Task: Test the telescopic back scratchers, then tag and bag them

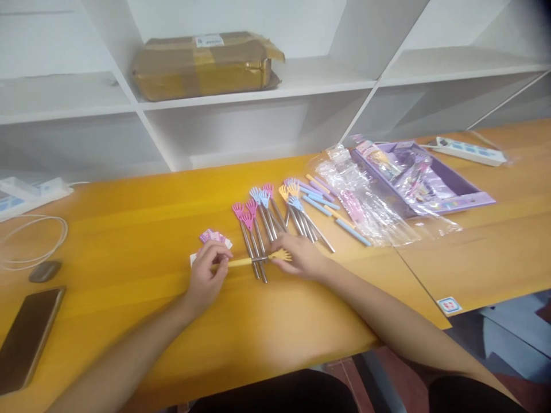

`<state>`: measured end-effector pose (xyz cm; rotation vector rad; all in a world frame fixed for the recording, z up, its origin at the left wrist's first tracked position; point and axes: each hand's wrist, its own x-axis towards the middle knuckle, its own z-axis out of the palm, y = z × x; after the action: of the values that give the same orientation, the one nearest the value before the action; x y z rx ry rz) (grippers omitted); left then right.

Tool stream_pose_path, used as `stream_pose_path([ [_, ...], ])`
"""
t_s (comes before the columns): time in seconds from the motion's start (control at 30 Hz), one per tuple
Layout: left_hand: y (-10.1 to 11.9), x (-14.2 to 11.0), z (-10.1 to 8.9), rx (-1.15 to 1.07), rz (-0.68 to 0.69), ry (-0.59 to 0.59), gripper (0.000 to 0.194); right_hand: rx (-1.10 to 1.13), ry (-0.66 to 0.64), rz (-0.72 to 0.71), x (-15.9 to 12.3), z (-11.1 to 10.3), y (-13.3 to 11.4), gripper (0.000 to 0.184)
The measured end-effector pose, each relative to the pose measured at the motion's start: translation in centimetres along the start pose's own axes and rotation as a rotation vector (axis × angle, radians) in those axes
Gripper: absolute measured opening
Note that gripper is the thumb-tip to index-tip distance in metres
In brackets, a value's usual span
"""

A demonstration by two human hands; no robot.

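Note:
A yellow back scratcher (241, 263) with a hand-shaped head lies level between my hands, a short metal shaft showing in its middle. My left hand (209, 278) is closed around the end of its yellow handle. At the other end, my right hand (303, 256) has its fingers closed by the yellow head. Beneath it and beyond lie several metal back scratcher rods with pink heads (247, 219), blue heads (264, 198) and orange heads (293, 187). Loose coloured handle tubes (353, 232) lie to their right. Small pink printed cards (215, 236) are just behind my left hand.
Clear plastic bags (365, 201) lie beside a purple display box (456, 180) holding packaged pieces. A phone (30, 338), a dark oval object (45, 271) and a white cable (64, 235) are at left. A power strip (471, 151) sits at right. A taped parcel (202, 66) rests on the shelf.

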<state>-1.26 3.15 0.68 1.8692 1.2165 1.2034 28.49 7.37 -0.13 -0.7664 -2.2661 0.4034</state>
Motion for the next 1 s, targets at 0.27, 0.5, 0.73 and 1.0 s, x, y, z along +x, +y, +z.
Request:
stream_pose_path([
  [0.27,2.1,2.6,-2.9,-0.288,-0.160,0.133,0.014,0.020,-0.004,-0.037,2.8,-2.8,-0.2,0.026],
  [0.5,12.0,7.3,-8.4,-0.472,0.045,0.328,0.026,-0.057,0.333,-0.258,10.6,-10.4,-6.5,0.025],
  [0.73,15.8,7.3,-11.3,-0.155,0.365,0.368,0.011,-0.148,0.552,-0.345,12.6,-13.2,-11.5,0.020],
  [1.0,15.5,5.7,-10.5,1.007,0.690,0.246,0.016,-0.116,0.340,-0.374,12.9,-10.0,-10.6,0.004],
])
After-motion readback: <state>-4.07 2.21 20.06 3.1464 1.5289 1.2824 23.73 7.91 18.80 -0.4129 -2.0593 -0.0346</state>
